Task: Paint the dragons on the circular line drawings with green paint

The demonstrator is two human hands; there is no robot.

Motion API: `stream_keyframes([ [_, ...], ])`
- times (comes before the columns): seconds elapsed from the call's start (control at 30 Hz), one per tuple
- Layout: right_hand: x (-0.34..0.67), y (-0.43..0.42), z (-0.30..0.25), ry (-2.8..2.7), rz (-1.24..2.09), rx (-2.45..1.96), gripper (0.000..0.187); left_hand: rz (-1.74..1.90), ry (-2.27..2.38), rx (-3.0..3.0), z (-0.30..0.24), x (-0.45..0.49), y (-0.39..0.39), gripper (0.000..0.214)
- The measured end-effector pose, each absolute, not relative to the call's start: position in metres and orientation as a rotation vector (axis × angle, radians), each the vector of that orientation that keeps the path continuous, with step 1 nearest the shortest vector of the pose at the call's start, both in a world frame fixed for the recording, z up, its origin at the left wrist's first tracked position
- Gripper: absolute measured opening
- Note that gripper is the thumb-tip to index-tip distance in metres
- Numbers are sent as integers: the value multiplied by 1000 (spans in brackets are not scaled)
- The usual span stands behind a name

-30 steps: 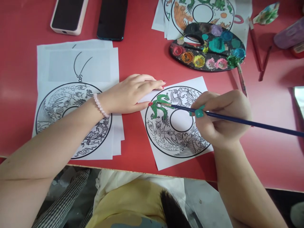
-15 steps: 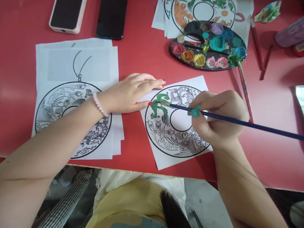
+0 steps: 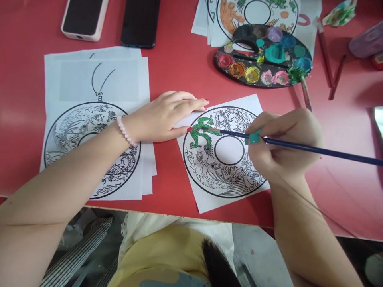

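My right hand (image 3: 284, 139) pinches a long blue paintbrush (image 3: 299, 144) whose tip rests on a green-painted dragon (image 3: 201, 133). That dragon is at the upper left of a round line drawing on a white sheet (image 3: 206, 201), tilted on the table. The rest of the drawing, with phoenix and dragon outlines around an inner circle, is uncoloured. Flat with fingers stretched out, my left hand (image 3: 167, 115) lies over the sheet's left edge, its thumb tip beside the green paint. A pink bead bracelet (image 3: 125, 131) circles the left wrist.
A black palette (image 3: 254, 75) of many paints sits above the sheet, a brush (image 3: 306, 93) leaning in its green. Printed sheets (image 3: 143, 87) lie stacked at left under my forearm. Two phones (image 3: 83, 18) are at the top. Red brushes (image 3: 324, 52) and a purple container (image 3: 368, 42) stand right.
My right hand has moved a little to the right with the paintbrush, its tip sliding right along the dragon. More green covers the dragon's middle. My left hand stays in place.
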State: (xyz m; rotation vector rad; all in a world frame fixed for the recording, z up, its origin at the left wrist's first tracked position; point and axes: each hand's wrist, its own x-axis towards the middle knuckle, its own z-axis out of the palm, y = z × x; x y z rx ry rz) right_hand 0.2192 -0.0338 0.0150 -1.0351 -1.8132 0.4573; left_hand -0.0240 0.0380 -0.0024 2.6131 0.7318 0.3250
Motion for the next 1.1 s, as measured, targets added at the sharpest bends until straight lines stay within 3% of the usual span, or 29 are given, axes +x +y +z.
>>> stream_keyframes([
  [1.1, 220, -30, 18, -1847, 529, -851, 28, 315, 742, 2609, 0, -24, 37, 56],
])
